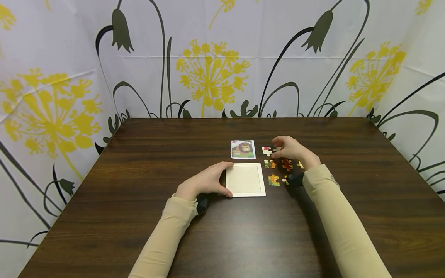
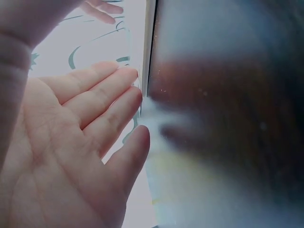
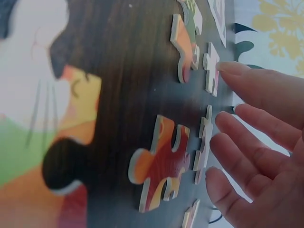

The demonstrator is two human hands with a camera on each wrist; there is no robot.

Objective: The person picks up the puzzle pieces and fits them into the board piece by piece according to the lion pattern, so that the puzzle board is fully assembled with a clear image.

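A pale square puzzle tray [image 1: 245, 179] with a raised rim lies on the table. My left hand [image 1: 208, 179] touches its left side, fingertips at the far corner and thumb at the near corner; the left wrist view shows those fingers [image 2: 111, 116] nearly straight against the edge. My right hand [image 1: 291, 150] hovers over the far row of loose puzzle pieces. Its fingers are spread in the right wrist view, the thumb [image 3: 232, 69] overlapping a white piece [image 3: 211, 78] and the other fingertips close to a second piece [image 3: 203, 142]. A red-orange piece [image 3: 164, 161] lies below.
A lion picture card [image 1: 243, 150] lies just beyond the tray. Several puzzle pieces, among them a yellow-green one [image 1: 274, 180] and a dark red one [image 1: 286, 164], sit in rows right of the tray. A flowered curtain [image 1: 208, 77] hangs behind the dark wooden table [image 1: 139, 173].
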